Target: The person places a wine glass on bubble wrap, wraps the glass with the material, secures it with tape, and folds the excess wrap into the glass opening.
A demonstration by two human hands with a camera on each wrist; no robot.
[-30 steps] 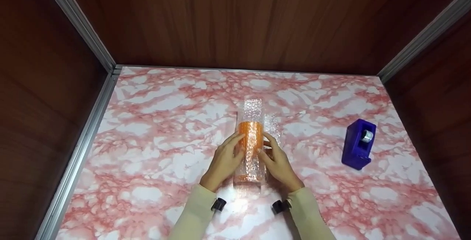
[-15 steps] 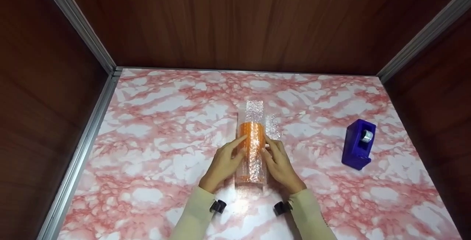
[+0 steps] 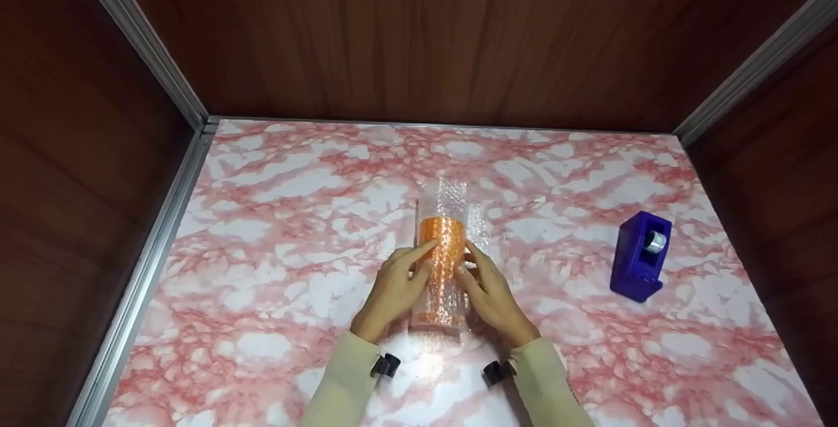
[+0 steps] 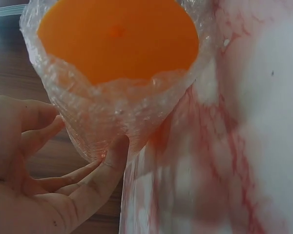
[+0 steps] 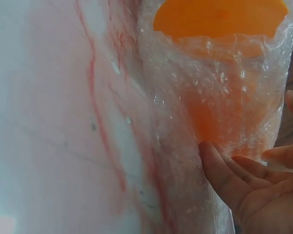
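An orange cylinder (image 3: 445,243) with a flat round end lies lengthwise on the table, wrapped in clear bubble wrap (image 3: 452,196). The wrap extends past its far end, and a loose strip shows along its right side. My left hand (image 3: 391,289) holds the bundle from the left, thumb and fingers against the wrap. From the right, my right hand (image 3: 494,293) grips it with bent fingers. In the left wrist view the orange end (image 4: 122,44) sits inside the crumpled wrap. The right wrist view shows the wrap's sheet (image 5: 176,122) running down from the cylinder beside my thumb.
A purple tape dispenser (image 3: 632,263) with a roll of clear tape (image 3: 655,242) stands at the right of the red-and-white marbled table (image 3: 275,250). Dark wood-grain panels (image 3: 419,40) with metal edging enclose the back and sides.
The bundle shifted slightly right, then back to the left, with both hands moving along with it. The shine on the wrap has changed. Both hands keep their hold.
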